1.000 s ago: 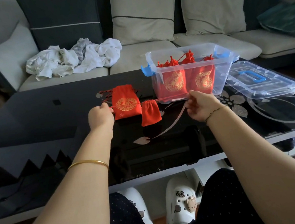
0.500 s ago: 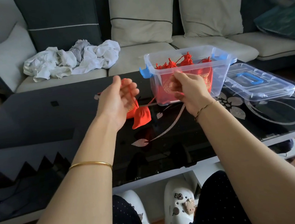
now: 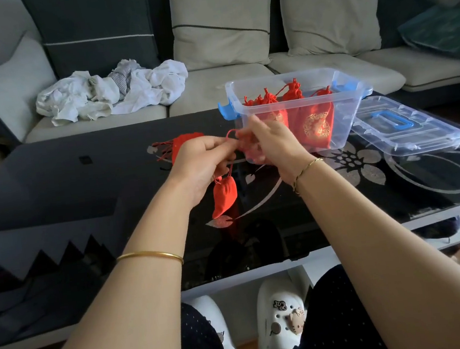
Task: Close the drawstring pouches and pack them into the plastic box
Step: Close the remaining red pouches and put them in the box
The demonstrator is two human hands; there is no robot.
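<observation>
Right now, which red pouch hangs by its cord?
The small plain pouch dangling on its cord below the left hand; the others sit in the plastic box or lie on the table.

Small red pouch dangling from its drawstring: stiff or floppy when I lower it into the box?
Likely floppy: the small red pouch hangs limp from its drawstring. Probably light, as that thin cord carries it. It may swing.

You are working over a black glass coffee table [image 3: 81,191] with a silver flower pattern. Just beyond your right hand [image 3: 274,146], which is gripping the drawstring [image 3: 228,135], the clear plastic box [image 3: 342,110] is standing on the glass. Its lid [image 3: 407,128] is lying flat further right. Behind your left hand [image 3: 201,163], a red pouch [image 3: 187,140] is lying.
</observation>
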